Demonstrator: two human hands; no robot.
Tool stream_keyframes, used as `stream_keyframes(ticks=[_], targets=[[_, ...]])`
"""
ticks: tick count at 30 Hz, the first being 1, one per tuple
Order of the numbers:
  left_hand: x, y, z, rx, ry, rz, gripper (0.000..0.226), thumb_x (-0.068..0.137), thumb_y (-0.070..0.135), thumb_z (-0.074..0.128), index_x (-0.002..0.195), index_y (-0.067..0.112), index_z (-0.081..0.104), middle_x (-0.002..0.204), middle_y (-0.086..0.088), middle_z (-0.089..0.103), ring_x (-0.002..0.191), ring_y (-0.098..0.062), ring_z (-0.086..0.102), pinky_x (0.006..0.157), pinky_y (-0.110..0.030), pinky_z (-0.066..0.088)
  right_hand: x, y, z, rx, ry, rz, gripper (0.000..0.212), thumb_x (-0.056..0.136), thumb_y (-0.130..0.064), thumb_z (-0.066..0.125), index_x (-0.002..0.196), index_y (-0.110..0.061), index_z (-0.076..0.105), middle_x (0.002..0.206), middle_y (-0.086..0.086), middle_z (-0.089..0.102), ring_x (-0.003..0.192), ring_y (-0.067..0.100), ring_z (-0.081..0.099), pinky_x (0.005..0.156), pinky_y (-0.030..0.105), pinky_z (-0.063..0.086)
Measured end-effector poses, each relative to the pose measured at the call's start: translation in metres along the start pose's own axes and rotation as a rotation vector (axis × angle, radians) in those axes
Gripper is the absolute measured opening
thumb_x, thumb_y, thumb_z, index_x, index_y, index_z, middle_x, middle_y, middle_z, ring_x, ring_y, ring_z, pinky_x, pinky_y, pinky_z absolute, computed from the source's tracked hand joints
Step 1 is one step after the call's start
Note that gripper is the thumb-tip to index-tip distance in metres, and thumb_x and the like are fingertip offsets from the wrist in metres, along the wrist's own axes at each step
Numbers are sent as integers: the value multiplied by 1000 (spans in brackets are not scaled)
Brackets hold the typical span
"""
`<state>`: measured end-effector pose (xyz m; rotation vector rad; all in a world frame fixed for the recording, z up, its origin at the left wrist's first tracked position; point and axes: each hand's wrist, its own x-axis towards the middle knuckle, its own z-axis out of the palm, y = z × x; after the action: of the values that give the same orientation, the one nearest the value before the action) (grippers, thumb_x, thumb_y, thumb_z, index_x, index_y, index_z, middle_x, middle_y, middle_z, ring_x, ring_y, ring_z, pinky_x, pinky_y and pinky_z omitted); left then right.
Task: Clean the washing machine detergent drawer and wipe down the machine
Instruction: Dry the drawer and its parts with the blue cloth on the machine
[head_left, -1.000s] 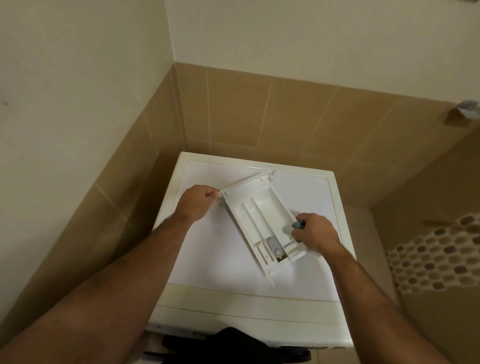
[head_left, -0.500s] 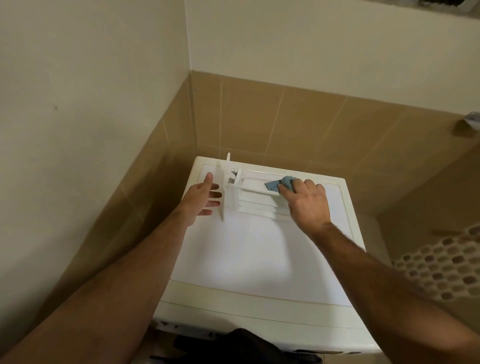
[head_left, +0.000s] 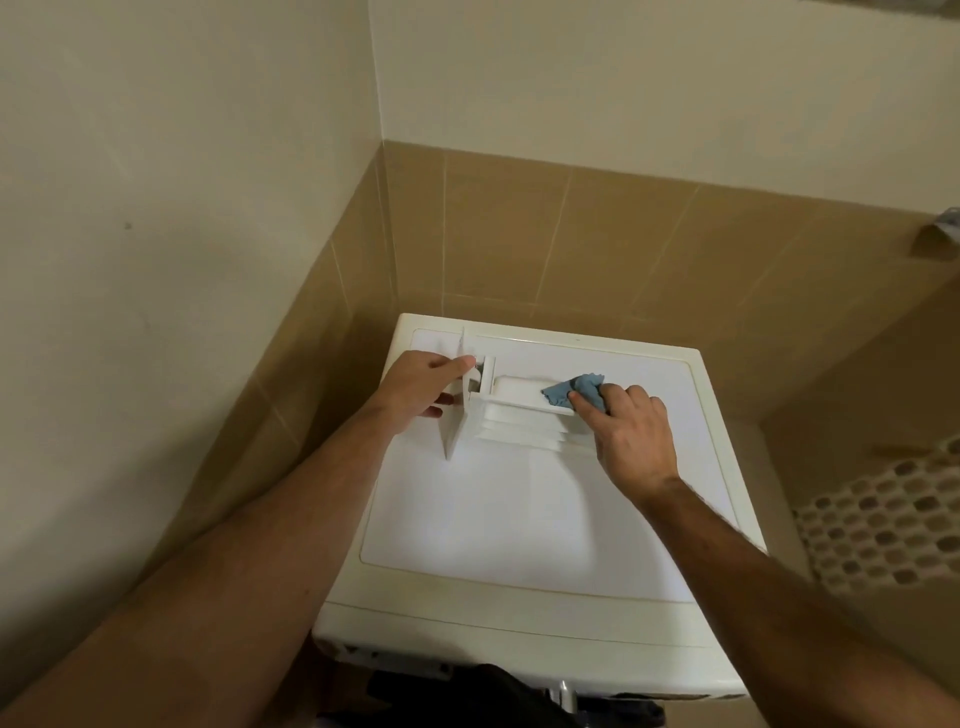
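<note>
Midway, I'd say: the left hand (head_left: 423, 387) grips the detergent drawer (head_left: 511, 415) on edge, the right hand (head_left: 631, 426) pinching a blue cloth (head_left: 574, 391) against it; the washing machine (head_left: 519, 519) top looks unwiped.

Cream upper walls (head_left: 182, 156), tan tiles (head_left: 597, 244) below; possibly mosaic tiling (head_left: 883, 525) at right.

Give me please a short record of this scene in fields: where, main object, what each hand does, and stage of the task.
place: top of a white washing machine in a tiled corner
main object: white detergent drawer, taken out, standing on its side on the machine top
left hand: steadies the drawer's front panel end
right hand: presses a blue cloth on the drawer's upper edge
stage: drawer being wiped, not yet put back
</note>
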<state>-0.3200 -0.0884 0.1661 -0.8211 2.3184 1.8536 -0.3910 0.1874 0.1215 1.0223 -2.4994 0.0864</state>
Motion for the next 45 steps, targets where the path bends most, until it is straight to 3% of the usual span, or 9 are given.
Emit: stream_keyframes(ticks=[10,15,21,25,28,32,37,41,45], targets=[[-33,-34,5,-41,-73,142,28,88,26,68,114,15,69,111,4,70,103,-15,66,85,-30,57,-33,-15,20,111,-50,61,56,69,4,77,120,-14,67,104,18,65,74,36,57,59,37,48],[-62,-64,12,59,-87,126,35,86,23,70,121,20,67,119,10,67,109,-4,60,94,-27,45,-66,-24,22,260,-35,92,53,69,1,79,119,-11,67,99,15,65,74,32,57,60,36,50],[-83,-97,20,227,-137,25,47,84,16,73,129,23,62,136,11,57,129,-12,50,103,-32,41,-95,-21,6,586,-119,377,53,83,-10,70,135,-17,57,106,7,60,91,21,56,69,29,48],[-96,-107,28,279,-56,22,52,83,16,74,132,22,59,134,10,58,126,-9,52,96,-18,38,-106,-19,-5,830,-132,585,56,88,-19,68,139,-19,46,122,-2,58,106,14,57,87,29,47],[-102,-110,31,302,-37,57,57,81,14,75,134,25,57,131,14,59,119,2,52,84,-4,36,-108,-20,-14,994,-181,703,60,86,-21,72,135,-22,39,111,-10,60,91,7,61,78,20,49],[-107,-103,23,273,40,61,53,87,2,63,137,17,54,135,5,57,124,-9,54,96,-16,41,-100,-20,-18,1018,-181,737,48,85,-20,73,126,-17,47,104,-10,60,83,-3,56,65,2,41],[-100,-65,6,418,222,199,41,98,18,53,138,14,52,140,-1,54,128,-14,50,98,-17,34,-73,-22,-19,903,-127,575,14,86,-15,68,99,-13,65,93,-1,61,81,8,55,64,5,37],[-65,-38,2,669,205,371,49,100,35,48,144,15,43,152,-1,38,140,-15,35,111,-24,24,-31,-36,-14,737,-122,461,25,88,-19,65,113,-13,66,104,3,58,92,10,48,77,17,34],[-36,-27,7,968,20,317,67,99,56,28,153,17,19,163,-4,5,150,-22,3,120,-42,11,4,-64,4,534,-288,333,39,94,-35,47,122,-13,62,111,11,63,101,31,57,78,32,46]])
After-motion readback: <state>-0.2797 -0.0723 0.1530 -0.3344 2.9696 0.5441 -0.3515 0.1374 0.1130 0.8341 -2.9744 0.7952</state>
